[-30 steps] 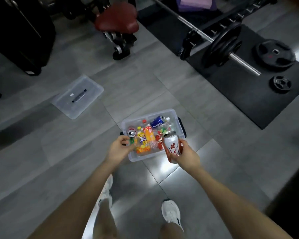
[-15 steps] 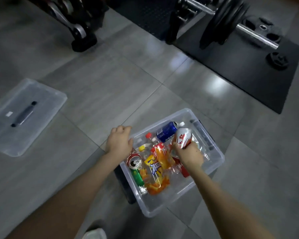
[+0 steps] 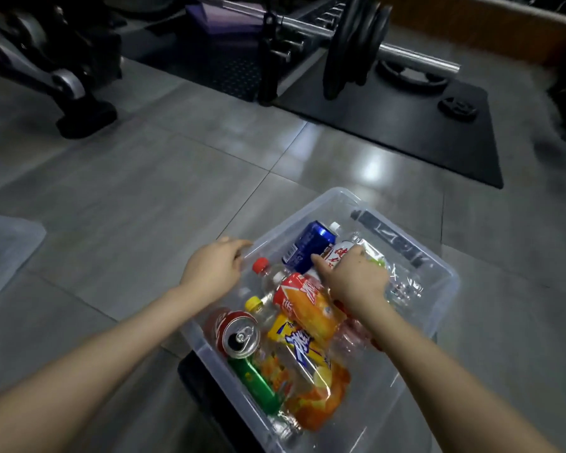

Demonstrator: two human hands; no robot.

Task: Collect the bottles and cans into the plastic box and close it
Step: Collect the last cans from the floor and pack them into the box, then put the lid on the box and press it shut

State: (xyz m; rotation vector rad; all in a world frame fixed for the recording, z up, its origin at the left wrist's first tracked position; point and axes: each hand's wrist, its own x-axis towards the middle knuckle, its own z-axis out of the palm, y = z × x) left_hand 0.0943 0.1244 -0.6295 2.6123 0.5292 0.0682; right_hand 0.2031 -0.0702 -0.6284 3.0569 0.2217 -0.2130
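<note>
**While one hand braces the box, the other lowers a can into it**

Because the clear plastic box sits on the grey tiled floor just ahead of the person, both bare arms reach down over its near end. There a green can and an opened red cola can lie beside orange- and yellow-labelled plastic bottles.

Midway along, the left hand curls its fingers over the box's long left rim, a grip that looks meant to keep the light box from sliding. Across from it the right hand, palm down, wraps fingers and thumb round a white can with red lettering. It holds the can low among the contents, against a blue can lying tilted toward the far end. Letting go seems the step in hand.

The box itself is see-through and rectangular, with a dark clip along its far-right rim. It is loosely filled and not yet covered. Its translucent lid lies flat on the tiles well off to the left, partly cut by the frame edge — it must be fetched for closing. Beyond stands a loaded barbell over a black mat.
</note>
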